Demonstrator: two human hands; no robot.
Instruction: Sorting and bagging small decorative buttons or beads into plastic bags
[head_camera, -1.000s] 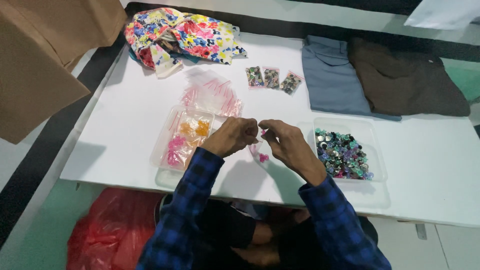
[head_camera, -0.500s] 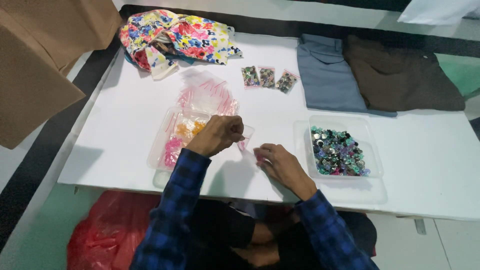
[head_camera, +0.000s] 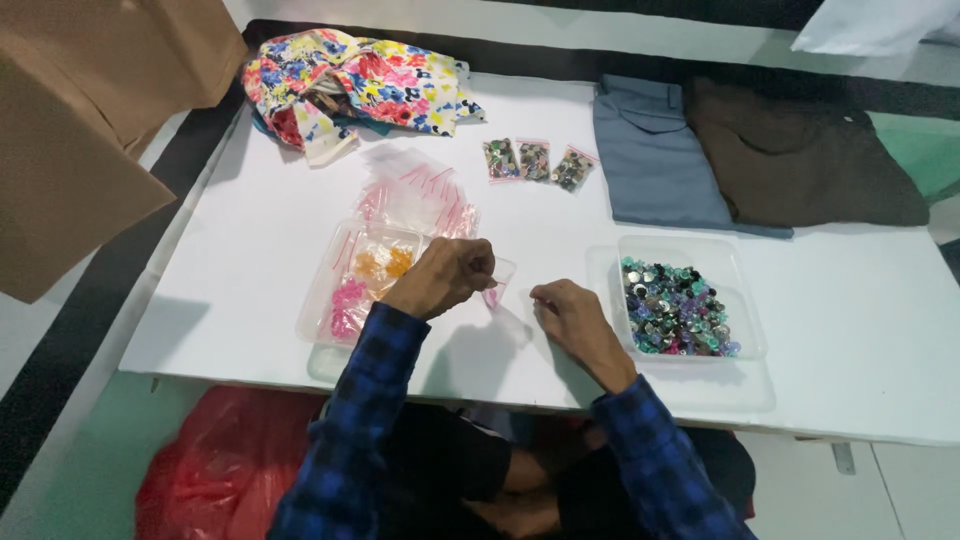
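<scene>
Near the front edge of the white table (head_camera: 280, 230), the left hand (head_camera: 445, 275) pinches a small clear plastic zip bag (head_camera: 497, 283) of pink pieces, fingers closed on its rim; it is best held mouth-up and steady. The right hand (head_camera: 572, 315) rests curled just right of it, holding nothing I can make out, beside the clear tray of dark mixed gems (head_camera: 676, 305); farther off lie three filled bags (head_camera: 535, 162).

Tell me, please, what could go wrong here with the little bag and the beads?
The left hand pinches the small clear bag above the table; if it tips, its pink contents might spill. The right hand rests beside the bead tray, which sits near the table's front edge, so a nudge could perhaps shift it.
</scene>
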